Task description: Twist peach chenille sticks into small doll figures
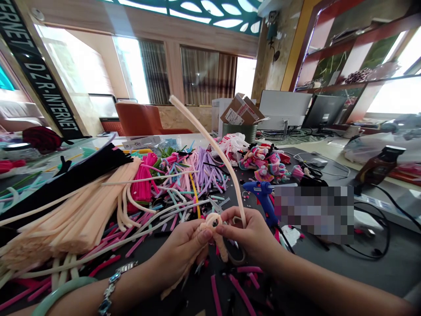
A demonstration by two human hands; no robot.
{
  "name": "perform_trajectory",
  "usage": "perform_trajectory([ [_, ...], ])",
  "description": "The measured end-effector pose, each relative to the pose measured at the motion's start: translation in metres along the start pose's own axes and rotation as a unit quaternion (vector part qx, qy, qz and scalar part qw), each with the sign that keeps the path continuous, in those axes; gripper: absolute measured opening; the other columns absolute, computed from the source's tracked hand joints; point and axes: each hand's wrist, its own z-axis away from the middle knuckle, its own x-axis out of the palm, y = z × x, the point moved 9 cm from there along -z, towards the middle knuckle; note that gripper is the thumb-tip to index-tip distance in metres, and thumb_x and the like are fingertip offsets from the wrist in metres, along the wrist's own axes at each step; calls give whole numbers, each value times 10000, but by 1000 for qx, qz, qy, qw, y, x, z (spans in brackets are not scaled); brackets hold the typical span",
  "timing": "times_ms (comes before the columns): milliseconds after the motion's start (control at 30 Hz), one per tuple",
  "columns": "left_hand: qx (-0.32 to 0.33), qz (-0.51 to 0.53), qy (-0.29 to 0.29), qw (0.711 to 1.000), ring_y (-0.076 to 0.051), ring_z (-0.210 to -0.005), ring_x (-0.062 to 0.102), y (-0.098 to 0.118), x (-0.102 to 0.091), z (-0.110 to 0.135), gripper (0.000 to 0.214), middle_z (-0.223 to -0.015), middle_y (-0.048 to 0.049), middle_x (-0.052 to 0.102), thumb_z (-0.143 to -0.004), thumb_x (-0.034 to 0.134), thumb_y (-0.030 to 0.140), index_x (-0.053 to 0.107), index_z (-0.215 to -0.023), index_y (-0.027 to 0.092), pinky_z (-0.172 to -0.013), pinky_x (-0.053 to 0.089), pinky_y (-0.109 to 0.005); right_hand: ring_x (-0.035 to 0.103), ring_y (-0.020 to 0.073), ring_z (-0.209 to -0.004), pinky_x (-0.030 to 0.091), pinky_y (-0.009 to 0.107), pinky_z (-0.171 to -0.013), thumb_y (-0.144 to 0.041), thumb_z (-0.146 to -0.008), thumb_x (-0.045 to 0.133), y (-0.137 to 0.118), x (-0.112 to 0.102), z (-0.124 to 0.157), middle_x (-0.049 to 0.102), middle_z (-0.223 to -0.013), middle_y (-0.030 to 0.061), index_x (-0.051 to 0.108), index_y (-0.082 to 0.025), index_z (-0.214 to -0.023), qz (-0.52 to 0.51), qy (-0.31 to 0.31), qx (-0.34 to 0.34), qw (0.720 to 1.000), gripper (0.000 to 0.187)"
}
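Observation:
My left hand [184,250] and my right hand [250,237] meet low in the middle of the view, both closed on a peach pipe cleaner [213,147]. Its lower end is coiled into a small knot [212,220] between my fingertips. The free end rises in a long curve up and to the left. My left wrist wears a jade bangle and a metal bracelet. A pair of scissors [215,206] lies just beyond my fingers.
A bundle of peach pipe cleaners [66,215] and black ones [75,173] lies at left. Pink, purple and green cut pieces [194,175] litter the dark table. A blue glue gun [263,195], cables, a cardboard box [241,109] and a monitor [324,109] stand at right.

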Motion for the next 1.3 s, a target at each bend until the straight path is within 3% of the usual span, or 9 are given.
perform_trajectory([
  [367,5,-29,-7,1000,-63,-478,303,-3,0,-1,392,-564,48,381,-879,450,500,513,-811,120,-430,225,-199,280,40,-452,191,187,-426,-366,-667,735,-9,-8,6,359,-502,-85,615,-131,-801,79,69,-31,994,297],
  [567,2,-49,-8,999,-69,-487,313,-3,0,0,407,-566,45,391,-883,431,510,515,-811,119,-434,231,-201,279,41,-430,181,190,-394,-308,-699,702,-20,-9,8,386,-536,-67,627,-148,-774,142,86,-97,981,192],
  [767,-1,-51,-12,999,-67,-492,300,-6,0,2,383,-582,49,379,-888,434,495,511,-810,129,-438,229,-203,367,56,-464,260,198,-402,-240,-747,655,-31,-6,13,525,-693,-6,666,-173,-774,228,95,-202,948,73],
  [967,-16,-82,9,996,-73,-500,298,-7,-4,2,407,-571,43,381,-885,420,517,507,-774,135,-450,215,-214,518,110,-578,396,215,-513,-174,-745,649,-46,1,21,565,-674,14,687,-171,-754,279,92,-279,914,39],
  [1300,-17,-19,-10,1000,-65,-499,283,-10,1,2,363,-600,41,372,-887,457,471,534,-835,120,-441,190,-206,519,97,-531,431,206,-492,-154,-761,630,-55,7,34,576,-655,19,692,-168,-763,313,111,-352,875,63],
])
